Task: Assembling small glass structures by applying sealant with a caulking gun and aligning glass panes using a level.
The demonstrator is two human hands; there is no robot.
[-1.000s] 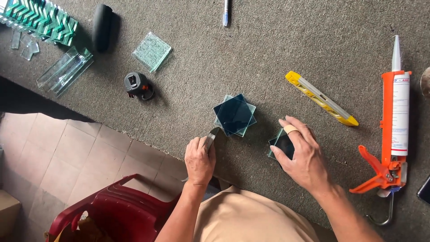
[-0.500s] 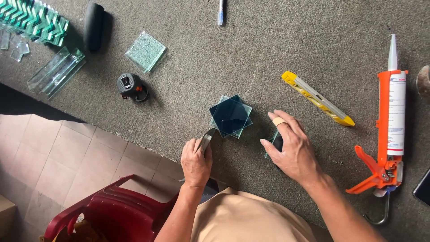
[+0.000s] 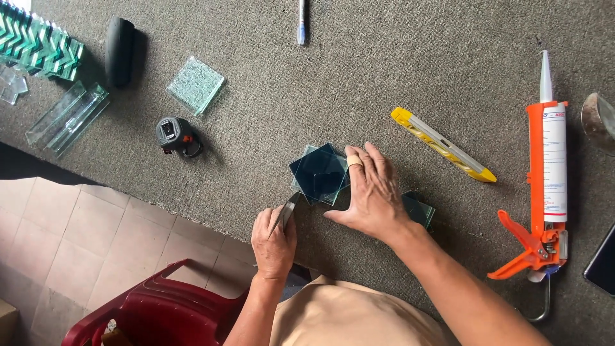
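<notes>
A small stack of dark square glass pieces (image 3: 317, 174) lies on the grey carpeted table (image 3: 384, 83). My right hand (image 3: 371, 192) lies flat with fingers spread, its bandaged index fingertip touching the stack's right edge. Part of another glass square (image 3: 419, 210) shows under and beside that hand. My left hand (image 3: 273, 237) is closed around a thin metal blade (image 3: 287, 211) whose tip points at the stack's lower left corner.
An orange caulking gun with a white tube (image 3: 544, 179) lies at the right, a yellow utility knife (image 3: 442, 144) beside it. A tape measure (image 3: 174, 136), a textured glass tile (image 3: 195, 85), clear glass strips (image 3: 67, 116), a black case (image 3: 119, 41) and a pen (image 3: 301, 19) lie further off. A red plastic chair (image 3: 154, 314) stands below.
My right hand has slid left off the single glass square to the edge of the stack. The left hand with the blade has stayed near the stack's corner.
</notes>
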